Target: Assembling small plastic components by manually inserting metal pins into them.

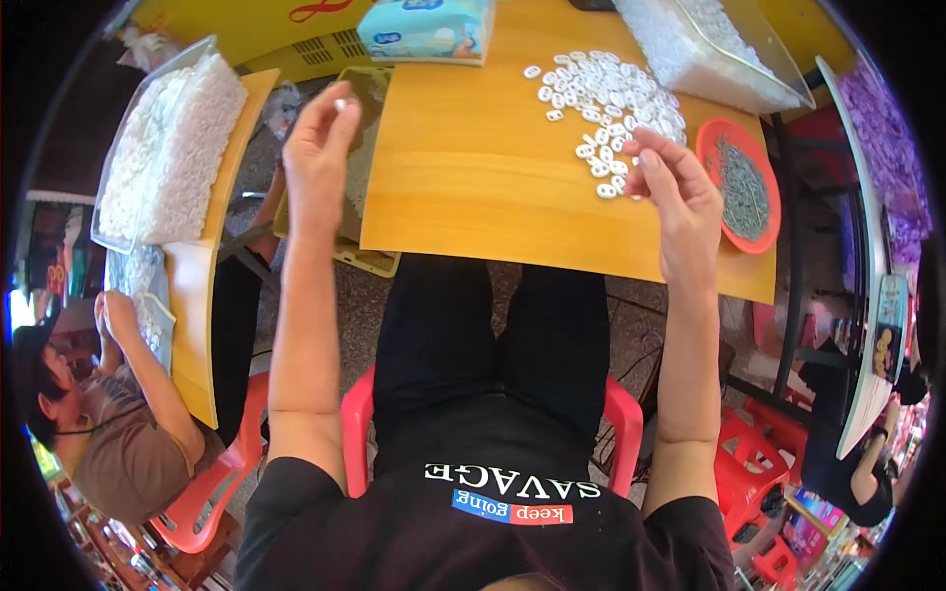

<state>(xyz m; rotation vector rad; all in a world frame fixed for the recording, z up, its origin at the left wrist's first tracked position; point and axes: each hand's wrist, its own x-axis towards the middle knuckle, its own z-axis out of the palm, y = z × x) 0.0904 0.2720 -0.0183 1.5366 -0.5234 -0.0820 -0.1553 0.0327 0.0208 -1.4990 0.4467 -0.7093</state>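
Observation:
My left hand (320, 138) is raised past the table's left edge, above a yellow crate (379, 262). Its thumb and forefinger pinch a small white plastic piece (341, 103). My right hand (680, 192) hovers at the near right side of a loose pile of white oval two-hole pieces (611, 98). Its fingers are drawn together with the thumb; a bit of white shows at the fingertips, but whether it is held or lies behind them is unclear. Just right of that hand sits an orange-red bowl (771, 202) filled with grey metal screws or pins (741, 187).
A clear bin (778, 96) of white pieces stands at the far right, and a blue tissue pack (424, 34) at the far edge. Another white-filled bin (168, 148) is on the left side table, where a seated person (128, 433) works. Red chairs (749, 463) stand right.

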